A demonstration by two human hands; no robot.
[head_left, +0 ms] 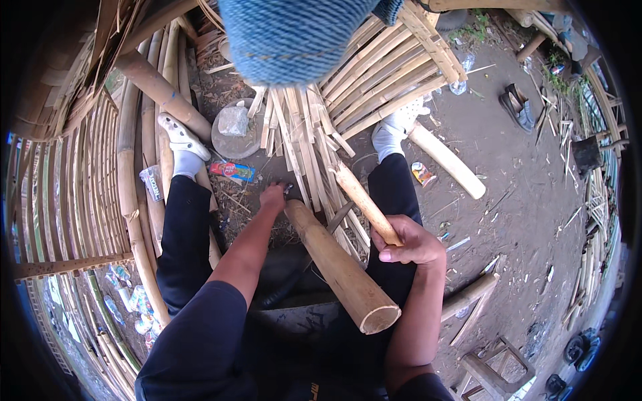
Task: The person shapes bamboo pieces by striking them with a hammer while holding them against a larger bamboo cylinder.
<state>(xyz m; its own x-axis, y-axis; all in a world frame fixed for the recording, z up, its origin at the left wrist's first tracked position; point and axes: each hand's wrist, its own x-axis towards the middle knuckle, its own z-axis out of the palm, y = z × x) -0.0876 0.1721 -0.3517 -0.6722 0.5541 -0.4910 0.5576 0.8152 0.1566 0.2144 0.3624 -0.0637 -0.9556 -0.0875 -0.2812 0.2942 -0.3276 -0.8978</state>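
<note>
My right hand (pixel 409 242) is closed round the near end of a short bamboo stick (pixel 364 200) with a splintered far end, which slants up over my right thigh. A thick bamboo pole (pixel 341 267) lies at a slant between my forearms, its hollow cut end towards me. By the pole's far end is my left hand (pixel 272 198), low near the ground with its fingers bent. A small dark, shiny thing (pixel 288 190) shows at these fingers; its kind is unclear. Behind the pole a dark flat strip (pixel 340 216) shows in part, perhaps a blade.
Split bamboo strips (pixel 294 134) lie in a pile ahead, beside a slatted bamboo panel (pixel 394 73). A stone (pixel 233 121) rests on a round block (pixel 221 144). Bamboo poles (pixel 130 154) line the left. Rightward are a pale bamboo length (pixel 451 164), shoes (pixel 516 107) and a wooden stool (pixel 491 374).
</note>
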